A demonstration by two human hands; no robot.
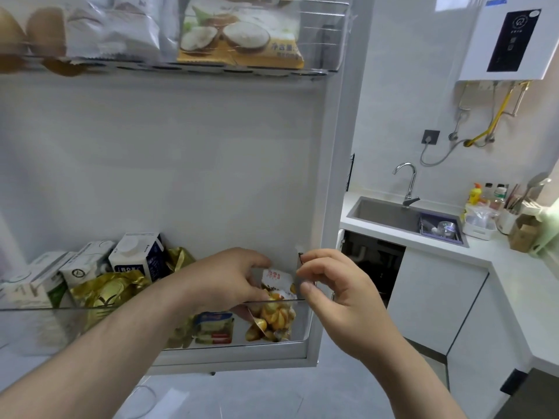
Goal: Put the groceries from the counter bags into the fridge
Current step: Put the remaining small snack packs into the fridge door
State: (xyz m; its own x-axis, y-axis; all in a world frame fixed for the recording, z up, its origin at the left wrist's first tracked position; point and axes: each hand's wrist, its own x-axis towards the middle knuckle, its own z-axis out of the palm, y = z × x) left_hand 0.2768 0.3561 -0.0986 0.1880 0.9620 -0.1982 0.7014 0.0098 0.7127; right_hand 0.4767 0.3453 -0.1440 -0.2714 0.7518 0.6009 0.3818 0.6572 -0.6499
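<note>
The fridge door [181,161] stands open in front of me. Its lower clear bin [45,325] holds milk cartons [136,258], gold foil bags [112,291], a small blue-and-white pack [214,326] and a yellow snack packet [276,316]. My left hand [230,279] reaches into the bin and holds the snack packet at its top. My right hand [335,294] is beside it at the bin's right end, pinching a thin dark packet [300,261] between thumb and fingers. The upper door shelf [323,34] carries a coconut-print bag [236,31], silver bags and brown eggs.
To the right is a white counter [484,246] with a grey sink [390,213], a tap, bottles and a utensil holder. A white water heater [508,37] hangs on the wall. White cabinets stand below, with grey floor under the door.
</note>
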